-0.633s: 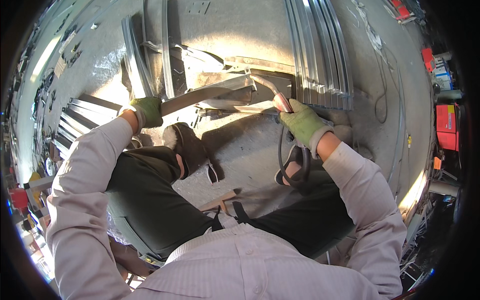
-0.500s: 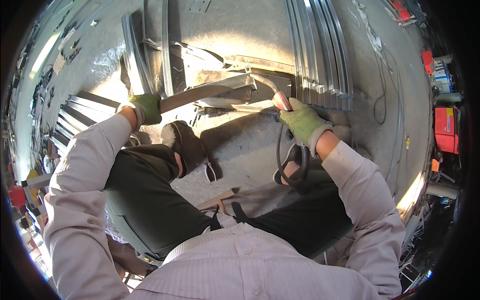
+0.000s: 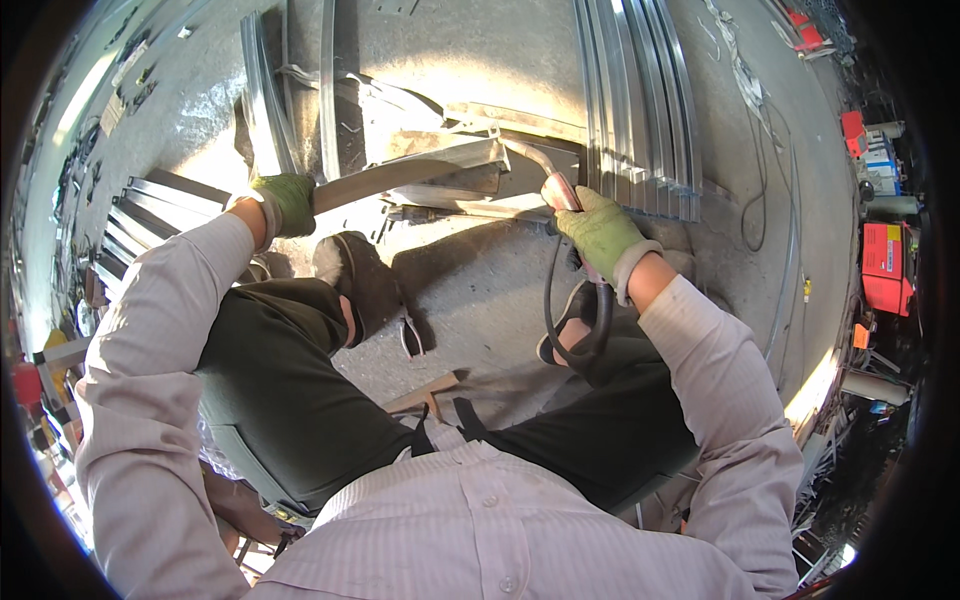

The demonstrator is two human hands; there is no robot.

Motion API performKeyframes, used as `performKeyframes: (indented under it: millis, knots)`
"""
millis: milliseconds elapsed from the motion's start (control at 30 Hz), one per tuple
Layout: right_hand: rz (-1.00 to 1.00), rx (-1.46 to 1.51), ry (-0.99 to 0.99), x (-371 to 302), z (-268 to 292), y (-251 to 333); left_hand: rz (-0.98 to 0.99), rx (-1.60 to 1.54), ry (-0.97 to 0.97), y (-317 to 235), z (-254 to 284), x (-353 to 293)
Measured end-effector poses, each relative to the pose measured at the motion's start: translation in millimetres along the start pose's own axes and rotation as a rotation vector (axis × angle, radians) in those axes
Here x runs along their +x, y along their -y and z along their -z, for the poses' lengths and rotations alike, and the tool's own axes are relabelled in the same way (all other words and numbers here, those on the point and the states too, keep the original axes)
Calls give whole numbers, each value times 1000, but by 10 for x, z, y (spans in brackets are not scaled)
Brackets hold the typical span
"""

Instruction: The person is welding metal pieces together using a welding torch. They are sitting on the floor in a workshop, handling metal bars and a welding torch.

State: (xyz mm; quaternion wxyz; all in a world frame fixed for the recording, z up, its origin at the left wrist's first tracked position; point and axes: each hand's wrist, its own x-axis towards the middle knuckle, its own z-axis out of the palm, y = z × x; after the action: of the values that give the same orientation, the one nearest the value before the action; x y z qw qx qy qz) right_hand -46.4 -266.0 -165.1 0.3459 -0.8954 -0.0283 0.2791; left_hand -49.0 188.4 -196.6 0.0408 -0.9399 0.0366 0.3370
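While clasping the left end of a long metal profile [image 3: 405, 172] in the gloved left hand [image 3: 286, 205], curling fingers tightly around it, also grasping a welding torch [image 3: 562, 193] in the gloved right hand [image 3: 603, 235], pointing its curved neck at the profile's right end; can't tell if touching. Place profile crosswise, on the far side of the shoes [image 3: 348, 268], on or just above other metal pieces, can't tell which. Note pliers [image 3: 406, 327] on the floor [image 3: 465, 290] between shoes, metal channels [image 3: 640, 110] bundled far right, red machine [image 3: 884, 262] at right edge.
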Motion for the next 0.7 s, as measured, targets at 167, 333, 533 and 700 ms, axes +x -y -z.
performKeyframes:
  millis: [167, 333, 533, 700]
  knots:
    - [16, -34, -7, 49, -19, -40, 15, -23, 12, -1, -4, 4]
    - [-10, -47, 8, 54, -22, -31, 6, -22, 14, 18, -32, 42]
    - [36, -16, 8, 35, -23, -28, 7, -21, 23, 29, -35, 50]
    - [-55, 5, 15, 54, -27, -25, 10, 5, 46, -7, 23, 32]
